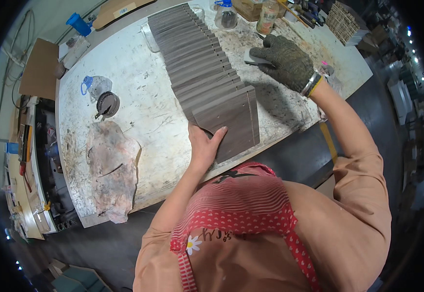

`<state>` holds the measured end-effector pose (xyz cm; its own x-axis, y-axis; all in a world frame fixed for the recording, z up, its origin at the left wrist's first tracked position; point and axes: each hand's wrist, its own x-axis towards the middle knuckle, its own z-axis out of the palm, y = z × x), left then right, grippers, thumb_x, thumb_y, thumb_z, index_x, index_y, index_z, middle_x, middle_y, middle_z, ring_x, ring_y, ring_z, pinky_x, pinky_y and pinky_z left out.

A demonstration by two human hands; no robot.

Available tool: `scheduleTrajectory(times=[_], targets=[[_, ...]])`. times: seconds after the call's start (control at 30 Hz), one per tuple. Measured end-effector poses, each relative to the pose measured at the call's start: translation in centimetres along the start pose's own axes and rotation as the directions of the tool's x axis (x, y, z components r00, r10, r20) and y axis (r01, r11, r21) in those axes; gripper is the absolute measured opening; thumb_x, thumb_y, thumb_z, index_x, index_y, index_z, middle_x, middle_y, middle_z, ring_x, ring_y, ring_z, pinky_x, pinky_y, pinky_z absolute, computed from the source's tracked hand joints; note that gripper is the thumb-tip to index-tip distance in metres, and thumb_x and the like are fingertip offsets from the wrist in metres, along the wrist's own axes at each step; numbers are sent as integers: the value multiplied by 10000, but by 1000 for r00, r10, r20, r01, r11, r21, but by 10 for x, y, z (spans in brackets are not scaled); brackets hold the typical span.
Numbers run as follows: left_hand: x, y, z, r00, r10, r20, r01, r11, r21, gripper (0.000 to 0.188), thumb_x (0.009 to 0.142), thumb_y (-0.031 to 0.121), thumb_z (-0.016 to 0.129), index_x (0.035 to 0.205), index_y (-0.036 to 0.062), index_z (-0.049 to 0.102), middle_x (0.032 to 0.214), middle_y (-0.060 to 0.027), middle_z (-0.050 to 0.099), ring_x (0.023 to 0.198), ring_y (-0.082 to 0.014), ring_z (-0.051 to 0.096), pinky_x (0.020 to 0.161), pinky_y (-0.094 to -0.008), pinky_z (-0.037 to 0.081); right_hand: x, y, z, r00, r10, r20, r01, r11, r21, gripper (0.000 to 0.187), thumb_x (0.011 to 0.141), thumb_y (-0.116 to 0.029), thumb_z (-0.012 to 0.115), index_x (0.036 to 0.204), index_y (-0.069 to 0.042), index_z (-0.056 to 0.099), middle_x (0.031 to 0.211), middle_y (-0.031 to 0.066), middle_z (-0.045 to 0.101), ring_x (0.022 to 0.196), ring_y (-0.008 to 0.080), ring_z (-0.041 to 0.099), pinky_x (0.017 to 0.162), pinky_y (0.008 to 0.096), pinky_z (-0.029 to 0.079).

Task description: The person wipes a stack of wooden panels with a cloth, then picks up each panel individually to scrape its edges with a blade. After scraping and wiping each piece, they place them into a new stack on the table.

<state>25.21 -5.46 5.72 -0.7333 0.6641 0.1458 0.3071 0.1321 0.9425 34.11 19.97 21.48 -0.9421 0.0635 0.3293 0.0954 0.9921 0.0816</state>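
Observation:
A long row of flat grey-brown wood-grain panels leans overlapped from the far side of the table toward me. My bare left hand grips the nearest panel by its lower left edge. Its thumb lies on the panel's face, and the other fingers are partly hidden behind it. To the right of the row, my right hand wears a dark, stained glove and is raised over the table, apart from the panels. A small pale flat piece sticks out between its thumb and fingers; its kind is unclear.
A stained cloth lies on the white worktable at left, near a dark round tub and a clear container with a blue handle. Bottles, tools and a woven basket stand along the far edge.

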Motion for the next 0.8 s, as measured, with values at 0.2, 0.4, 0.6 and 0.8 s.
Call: scheduleTrajectory(times=[0.2,0.4,0.6,0.8], targets=[[0,-10,-1,999,-13,31,14,1000,-24,760,740,245,763,1293,-78,355,1246,-275,426,1164,-416,428,1004,-454,344,11,-19,8,995,-100,-5,100,994,40,253,781,-181,686,1026,-138,639,923,117,545,898,299,572,755,411,467],[-1,-15,1,998,-30,54,31,999,-14,778,745,263,760,1298,-88,340,1247,-286,420,1168,-420,416,1013,-460,333,6,-24,1,991,-45,-125,67,981,185,293,816,-253,664,1093,-160,638,931,124,532,860,299,551,785,406,457],[-2,-12,-2,998,-48,42,47,999,18,797,750,287,760,1289,-110,326,1259,-299,403,1172,-427,407,1023,-459,321,15,-27,-10,984,-52,172,42,997,62,238,772,-167,683,1006,-136,656,924,136,557,911,304,575,790,412,465],[0,-14,4,998,-27,53,28,999,-18,816,749,300,766,1264,-145,316,1254,-320,398,1173,-429,407,1020,-460,325,17,-56,5,971,-231,-68,240,951,197,289,787,-221,676,1069,-166,650,922,123,546,876,303,563,773,405,463]])
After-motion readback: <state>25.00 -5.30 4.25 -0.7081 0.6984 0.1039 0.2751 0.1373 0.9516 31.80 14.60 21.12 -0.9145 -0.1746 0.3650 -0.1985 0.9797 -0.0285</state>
